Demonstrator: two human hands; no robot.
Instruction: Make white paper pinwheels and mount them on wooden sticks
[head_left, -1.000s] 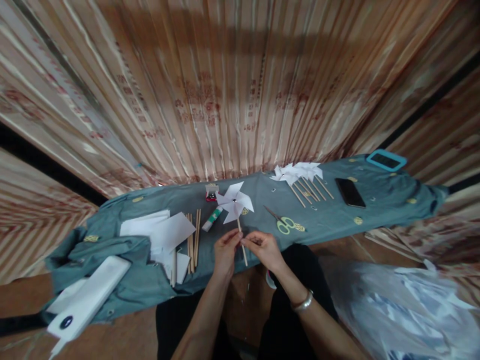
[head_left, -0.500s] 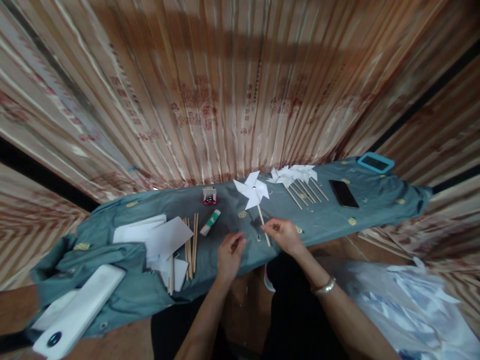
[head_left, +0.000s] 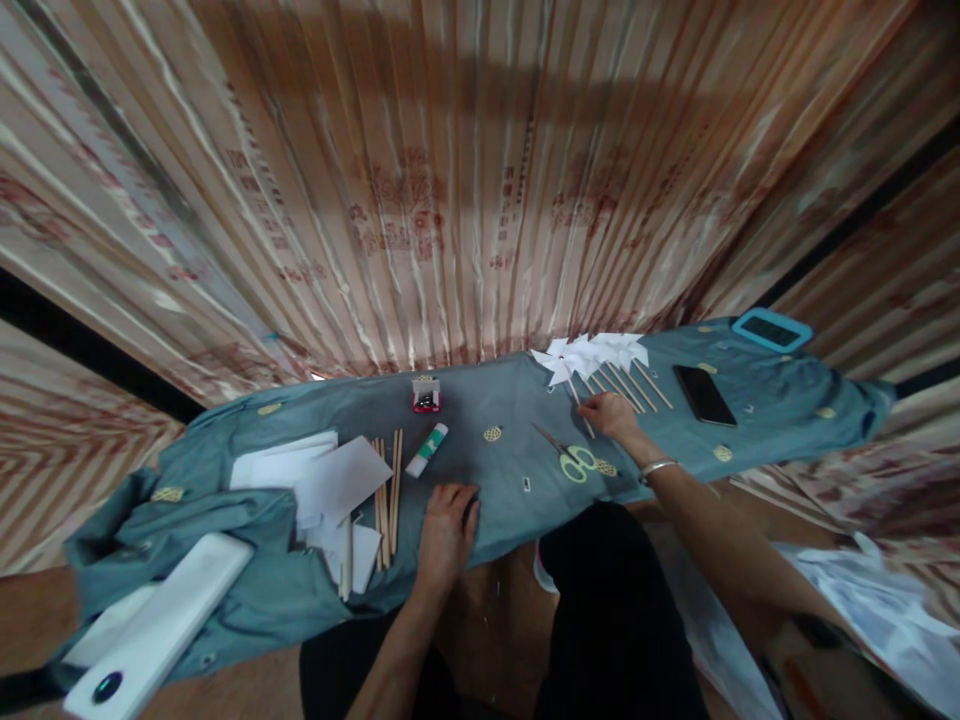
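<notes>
My right hand (head_left: 611, 415) reaches out to the right and pinches the wooden stick of a white paper pinwheel (head_left: 553, 366), laying it beside the row of finished pinwheels (head_left: 611, 352). My left hand (head_left: 448, 518) rests flat on the blue-grey cloth (head_left: 480, 470) near its front edge, fingers loosely curled and holding nothing. Bare wooden sticks (head_left: 386, 492) and white paper squares (head_left: 322, 478) lie just left of that hand.
Green-handled scissors (head_left: 574, 460) lie below my right hand. A glue stick (head_left: 426, 449) and a small red box (head_left: 426, 396) sit mid-cloth. A black phone (head_left: 703, 394) and a blue-cased phone (head_left: 771, 329) lie at the right. A white device (head_left: 154, 630) is at the lower left.
My right hand has carried the finished pinwheel from the middle of the cloth rightward to the row of pinwheels. My left hand let go of the stick and settled on the cloth.
</notes>
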